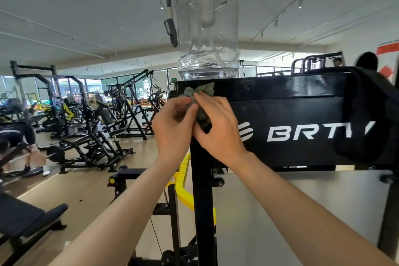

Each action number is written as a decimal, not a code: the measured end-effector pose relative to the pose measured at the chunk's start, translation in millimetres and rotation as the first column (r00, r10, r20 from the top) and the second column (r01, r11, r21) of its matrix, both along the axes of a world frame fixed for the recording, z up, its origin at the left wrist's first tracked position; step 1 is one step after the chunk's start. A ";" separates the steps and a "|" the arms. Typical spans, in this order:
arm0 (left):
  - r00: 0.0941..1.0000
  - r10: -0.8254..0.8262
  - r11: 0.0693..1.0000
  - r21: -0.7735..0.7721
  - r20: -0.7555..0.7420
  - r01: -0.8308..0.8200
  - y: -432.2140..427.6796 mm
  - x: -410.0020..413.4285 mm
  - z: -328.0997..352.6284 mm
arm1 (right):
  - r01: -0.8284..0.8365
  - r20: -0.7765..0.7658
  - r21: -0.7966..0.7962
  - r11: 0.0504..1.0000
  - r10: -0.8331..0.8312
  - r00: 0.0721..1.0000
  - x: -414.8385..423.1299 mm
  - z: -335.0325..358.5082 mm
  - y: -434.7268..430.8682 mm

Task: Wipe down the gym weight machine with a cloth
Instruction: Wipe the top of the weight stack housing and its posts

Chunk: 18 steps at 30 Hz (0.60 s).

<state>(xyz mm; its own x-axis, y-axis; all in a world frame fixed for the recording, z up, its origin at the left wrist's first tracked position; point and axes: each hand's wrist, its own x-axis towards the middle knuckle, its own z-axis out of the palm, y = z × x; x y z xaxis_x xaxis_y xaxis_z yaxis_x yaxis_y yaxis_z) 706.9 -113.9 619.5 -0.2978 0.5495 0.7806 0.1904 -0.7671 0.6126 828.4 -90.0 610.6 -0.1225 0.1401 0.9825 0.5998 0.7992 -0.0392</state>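
At machine (291,114) corner under bottle (207,28): gripping cloth (204,92) in left grip (172,123), right grip (216,129). Could topple bottle wiping upward.

Clear plastic jug (208,28) upright, black strap (170,17) on its left side. Dark fabric item (371,114) hangs right. Black racks (86,114) fill the floor's (86,190) left side; padded bench (28,218) in its bottom-left corner.
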 end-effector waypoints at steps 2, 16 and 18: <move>0.994 -0.108 0.993 -0.042 0.025 0.109 -4.0 1.9 1.6 | -0.022 -0.038 0.011 1.000 0.022 0.999 7.8 -0.5 -0.9; 0.996 -0.069 0.979 -0.194 -0.060 0.057 10.4 -1.8 70.4 | 0.444 -0.135 0.045 0.895 -0.434 0.890 74.5 25.1 1.4; 0.990 -0.087 0.977 -0.205 -0.114 0.062 12.7 -4.7 76.7 | 0.452 -0.056 0.068 0.890 -0.449 0.892 55.7 20.7 0.9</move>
<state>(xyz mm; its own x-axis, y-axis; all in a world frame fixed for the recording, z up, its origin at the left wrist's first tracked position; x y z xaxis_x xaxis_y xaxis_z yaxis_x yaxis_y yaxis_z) 702.1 -101.1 696.2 -0.1597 0.7155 0.6801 0.2202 -0.6458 0.7311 884.1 -89.1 631.3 -0.0273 0.0956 0.9951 0.8952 0.4452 -0.0182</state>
